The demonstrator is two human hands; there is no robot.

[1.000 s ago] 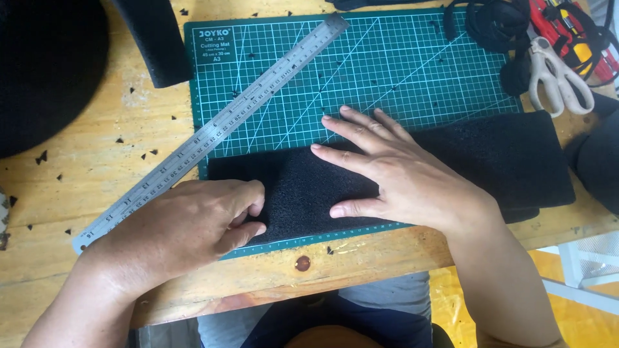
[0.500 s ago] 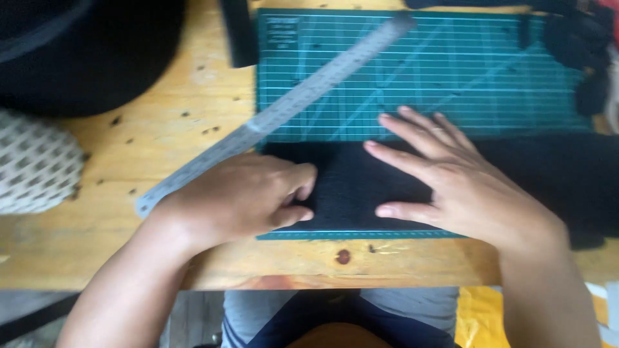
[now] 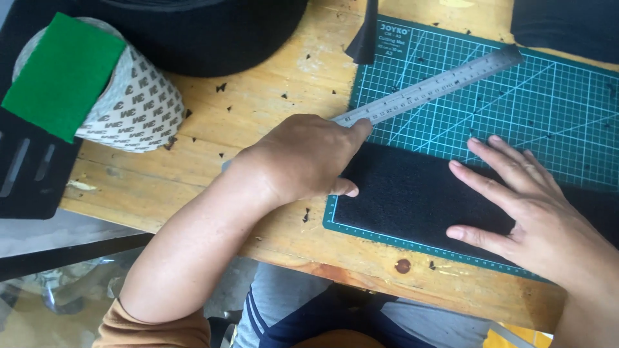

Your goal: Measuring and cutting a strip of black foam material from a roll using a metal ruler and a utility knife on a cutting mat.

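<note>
A black felt-like strip point(image 3: 419, 193) lies along the near edge of a green cutting mat point(image 3: 548, 109). My right hand point(image 3: 535, 206) rests flat on the strip, fingers spread. My left hand point(image 3: 303, 161) sits at the strip's left end with its fingers curled; the index fingertip touches the lower end of a long steel ruler point(image 3: 438, 84), which lies diagonally across the mat. The thumb touches the strip's corner.
A large patterned tape roll point(image 3: 135, 103) with a green square point(image 3: 61, 74) on top stands at the left of the wooden table point(image 3: 258, 84). Black material point(image 3: 206, 32) lies at the back, and another dark piece point(image 3: 567, 22) at the far right. Small dark scraps dot the wood.
The view has swung left, bringing the tape roll into sight. My left hand has shifted from the strip's edge up to the ruler's end. My right hand still presses the strip.
</note>
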